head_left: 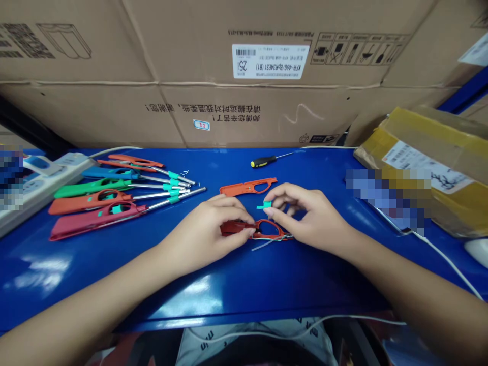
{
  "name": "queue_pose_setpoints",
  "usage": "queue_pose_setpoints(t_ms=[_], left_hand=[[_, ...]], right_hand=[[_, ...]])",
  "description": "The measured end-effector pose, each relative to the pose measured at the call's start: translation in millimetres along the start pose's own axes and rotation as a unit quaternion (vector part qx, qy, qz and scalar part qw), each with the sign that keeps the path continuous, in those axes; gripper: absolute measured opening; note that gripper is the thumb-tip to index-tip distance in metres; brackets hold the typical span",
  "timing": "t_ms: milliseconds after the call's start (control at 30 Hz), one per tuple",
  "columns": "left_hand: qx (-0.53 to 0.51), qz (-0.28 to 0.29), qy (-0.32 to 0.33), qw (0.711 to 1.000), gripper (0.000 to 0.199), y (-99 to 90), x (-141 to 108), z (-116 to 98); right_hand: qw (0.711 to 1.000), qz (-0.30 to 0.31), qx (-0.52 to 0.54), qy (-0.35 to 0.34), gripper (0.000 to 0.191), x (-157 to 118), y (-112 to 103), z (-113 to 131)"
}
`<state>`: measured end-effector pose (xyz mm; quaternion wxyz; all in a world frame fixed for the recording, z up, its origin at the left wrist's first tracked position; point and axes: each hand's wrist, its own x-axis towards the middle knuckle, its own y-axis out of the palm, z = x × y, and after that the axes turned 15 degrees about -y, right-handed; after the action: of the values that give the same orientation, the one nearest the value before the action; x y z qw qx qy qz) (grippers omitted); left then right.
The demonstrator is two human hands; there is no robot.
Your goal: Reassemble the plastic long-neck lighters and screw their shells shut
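My left hand [217, 223] is closed around the body of an orange-red stick lighter [269, 229], opened up, with thin wires and a pale tube showing near its trigger loop. Its metal neck is mostly hidden under my right hand. Between the thumb and fingertips of my right hand [299, 211] is a small green lighter trigger [267, 205], held just above the loop. Behind both hands, a loose orange casing half [247, 187] lies on the table. Several stick lighters [99, 215] in red, orange, green and blue are fanned out on the left.
A black-and-yellow screwdriver [264, 161] and tiny screws [185, 173] lie on the blue table [206, 300]. At left stands a white power strip [49, 183]; a taped parcel [430, 162] sits on the right beside a blurred phone-like device. Cardboard [125, 117] walls the back.
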<state>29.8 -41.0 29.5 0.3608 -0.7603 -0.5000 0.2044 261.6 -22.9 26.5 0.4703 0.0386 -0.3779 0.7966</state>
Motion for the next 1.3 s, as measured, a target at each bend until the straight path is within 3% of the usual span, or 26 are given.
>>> queue_pose_setpoints(t_ms=[167, 367, 533, 700, 933, 1300], left_hand=[[0.08, 0.006, 0.003, 0.997, 0.016, 4.3, -1.1, 4.9], [0.089, 0.007, -0.008, 0.996, 0.013, 9.4, -0.9, 8.7], [0.083, -0.024, 0.017, 0.996, 0.012, 6.9, -3.0, 9.0], [0.054, -0.09, 0.072, 0.992, 0.009, 6.7, -4.3, 5.2], [0.055, -0.115, 0.124, 0.984, 0.008, 8.3, -4.0, 5.1], [0.042, -0.136, 0.148, 0.979, 0.007, 10.1, -2.6, 4.7]], right_hand=[[0.996, -0.025, 0.066, 0.05, 0.017, 3.2, -0.4, -3.5], [0.982, 0.01, 0.145, 0.121, 0.022, 6.1, -1.7, -9.9], [0.965, 0.011, 0.201, 0.167, 0.027, 8.2, -5.6, -13.7], [0.945, 0.039, 0.257, 0.2, 0.029, 8.1, -9.5, -13.8], [0.95, 0.121, 0.208, 0.198, 0.018, 9.8, -15.6, -10.9], [0.946, 0.164, 0.198, 0.196, 0.026, 7.8, -23.7, -11.6]])
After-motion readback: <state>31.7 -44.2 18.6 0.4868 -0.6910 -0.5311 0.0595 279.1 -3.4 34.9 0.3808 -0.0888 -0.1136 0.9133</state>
